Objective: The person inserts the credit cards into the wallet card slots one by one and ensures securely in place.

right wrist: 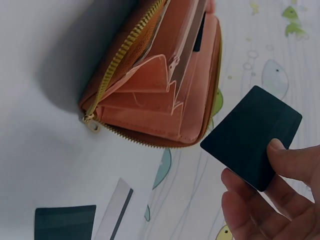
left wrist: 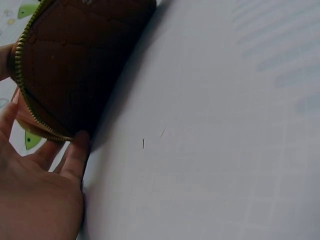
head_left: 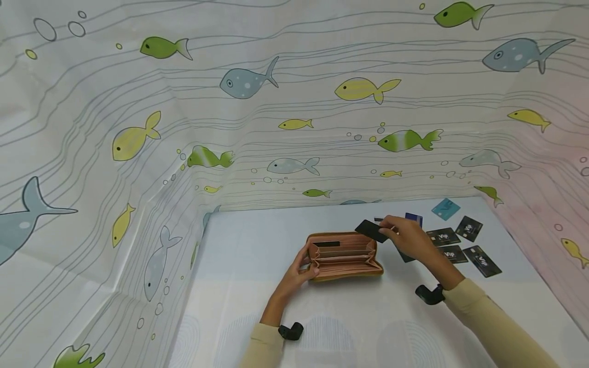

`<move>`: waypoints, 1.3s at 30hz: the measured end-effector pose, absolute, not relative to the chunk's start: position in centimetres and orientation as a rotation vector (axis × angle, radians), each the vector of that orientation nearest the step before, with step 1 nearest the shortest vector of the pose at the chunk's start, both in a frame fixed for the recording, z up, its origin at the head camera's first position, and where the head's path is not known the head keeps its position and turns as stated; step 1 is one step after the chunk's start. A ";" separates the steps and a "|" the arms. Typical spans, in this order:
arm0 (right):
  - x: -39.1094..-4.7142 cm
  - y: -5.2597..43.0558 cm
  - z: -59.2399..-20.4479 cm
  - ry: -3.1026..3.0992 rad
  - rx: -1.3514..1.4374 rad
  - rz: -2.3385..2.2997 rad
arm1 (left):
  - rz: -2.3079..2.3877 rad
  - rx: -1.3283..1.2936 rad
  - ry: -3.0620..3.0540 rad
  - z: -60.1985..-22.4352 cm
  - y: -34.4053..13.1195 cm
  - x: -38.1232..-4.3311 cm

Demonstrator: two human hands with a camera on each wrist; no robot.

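A brown zip-around wallet (head_left: 349, 277) stands unzipped on the table, its pink-lined compartments facing up. My left hand (head_left: 294, 278) grips the wallet's left end, thumb at the near side. In the left wrist view the quilted outer side of the wallet (left wrist: 75, 60) and its gold zip show beside that hand. Between thumb and fingers my right hand (head_left: 409, 239) pinches a black card (right wrist: 252, 135), held just above the wallet's far right corner and apart from it. Another dark card (head_left: 327, 244) sits in a slot along the wallet's far inner wall.
Right of the wallet lie several black cards marked Vip (head_left: 482, 261), a light blue card (head_left: 446, 209) and a dark blue card (head_left: 414, 219). A dark card (right wrist: 65, 222) lies below the right hand, partly hidden in the head view. A fish-patterned sheet (head_left: 294, 143) rises behind the white table (head_left: 239, 255).
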State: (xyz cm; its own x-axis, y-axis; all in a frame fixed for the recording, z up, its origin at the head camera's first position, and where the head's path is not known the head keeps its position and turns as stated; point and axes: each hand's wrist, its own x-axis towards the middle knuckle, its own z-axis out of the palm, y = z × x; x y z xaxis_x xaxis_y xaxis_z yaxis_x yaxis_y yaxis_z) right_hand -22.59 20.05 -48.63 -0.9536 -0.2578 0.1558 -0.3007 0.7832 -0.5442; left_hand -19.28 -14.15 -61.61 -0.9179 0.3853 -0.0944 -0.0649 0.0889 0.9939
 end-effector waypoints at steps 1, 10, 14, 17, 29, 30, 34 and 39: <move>-22.7 19.8 -48.6 -2.900 0.458 0.900 | 1.896 0.319 2.040 -61.6 -14.2 -19.3; -23.5 18.3 -48.6 -2.875 0.539 0.911 | 1.880 0.324 2.068 -61.5 -14.3 -19.4; -23.8 17.9 -48.7 -2.879 0.561 0.916 | 1.879 0.327 2.063 -61.6 -14.4 -19.6; -24.0 17.7 -49.0 -2.883 0.576 0.934 | 1.878 0.328 2.066 -61.6 -14.4 -19.7; -24.7 17.2 -49.9 -2.907 0.594 0.938 | 1.866 0.307 2.073 -61.3 -14.4 -19.6; -24.7 17.2 -50.0 -2.911 0.598 0.932 | 1.864 0.305 2.077 -61.4 -14.4 -19.6; -24.8 17.0 -50.3 -2.940 0.593 0.936 | 1.869 0.320 2.073 -61.5 -14.5 -19.8; -24.7 17.0 -50.6 -2.956 0.586 0.946 | 1.882 0.341 2.047 -61.5 -14.6 -19.9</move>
State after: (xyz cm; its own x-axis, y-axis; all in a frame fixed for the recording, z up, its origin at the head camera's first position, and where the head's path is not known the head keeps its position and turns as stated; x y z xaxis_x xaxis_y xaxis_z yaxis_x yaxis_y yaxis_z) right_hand -24.69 16.96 -50.64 -0.9309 -0.3525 0.0956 -0.3426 0.7518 -0.5634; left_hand -19.89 -14.55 -61.51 -0.9140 0.3968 -0.0848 -0.0511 0.0946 0.9942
